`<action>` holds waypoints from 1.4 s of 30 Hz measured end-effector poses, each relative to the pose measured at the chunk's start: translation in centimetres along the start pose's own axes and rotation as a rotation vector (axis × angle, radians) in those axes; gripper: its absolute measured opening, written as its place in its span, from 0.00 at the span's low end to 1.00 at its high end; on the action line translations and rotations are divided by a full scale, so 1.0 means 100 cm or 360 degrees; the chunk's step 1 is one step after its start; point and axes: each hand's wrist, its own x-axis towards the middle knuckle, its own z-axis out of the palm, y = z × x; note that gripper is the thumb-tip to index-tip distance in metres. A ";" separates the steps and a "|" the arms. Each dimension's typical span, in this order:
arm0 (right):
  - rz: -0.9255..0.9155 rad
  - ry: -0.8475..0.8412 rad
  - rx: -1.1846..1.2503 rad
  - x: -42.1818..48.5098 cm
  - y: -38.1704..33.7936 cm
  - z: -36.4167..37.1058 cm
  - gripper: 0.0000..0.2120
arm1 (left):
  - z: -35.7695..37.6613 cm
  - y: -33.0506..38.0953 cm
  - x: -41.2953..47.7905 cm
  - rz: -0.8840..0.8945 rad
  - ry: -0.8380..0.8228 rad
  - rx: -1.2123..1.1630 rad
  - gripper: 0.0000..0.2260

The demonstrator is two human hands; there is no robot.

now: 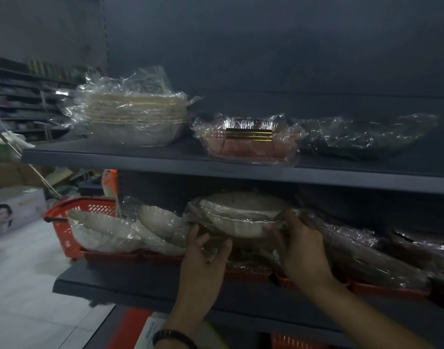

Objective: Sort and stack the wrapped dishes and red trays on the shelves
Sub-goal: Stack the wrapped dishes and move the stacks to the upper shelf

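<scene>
Wrapped dishes [237,217], white and shallow with scalloped rims, are held in a small stack above the lower shelf [140,285], gripped between two hands. The left hand [203,258] is raised palm-up under the stack's left edge, fingers spread and pressed into the crinkled clear film; a dark band is worn on its wrist. The right hand [299,245] is curled around the stack's right edge, thumb on the rim, fingers closed behind it. More wrapped white dishes [120,227] are leaned against each other to the left, resting in red trays [130,255] of ribbed plastic that line the shelf. Darker wrapped pieces [367,250] are piled to the right; their shape cannot be made out clearly in the dim light. On the upper shelf [165,159] a tall wrapped stack of cream dishes [132,117], a pink dish with a gold band [248,139] and a dark green dish [362,137] are set side by side. A red basket [72,222] is seen beyond the shelf's left end.
</scene>
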 end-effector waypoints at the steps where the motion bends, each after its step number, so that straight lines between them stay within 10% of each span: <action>1: 0.0010 0.0005 0.0002 -0.004 -0.004 -0.003 0.06 | -0.002 0.003 -0.004 0.0013 -0.0012 -0.0036 0.37; 6: 0.0047 -0.0022 0.0079 -0.024 -0.028 -0.023 0.05 | -0.030 0.031 -0.021 0.0114 -0.0036 -0.0035 0.21; 21: -0.0279 -0.0151 0.0591 -0.068 -0.152 -0.075 0.07 | -0.152 0.159 -0.128 0.0414 0.0098 0.0522 0.34; 29: -0.0339 -0.0138 0.0950 -0.063 -0.224 -0.119 0.14 | -0.181 0.251 -0.166 0.0756 0.0376 0.0916 0.16; 42: -0.0316 -0.0081 0.0988 0.081 -0.289 -0.139 0.13 | -0.188 0.347 -0.061 0.0999 0.0523 0.0826 0.33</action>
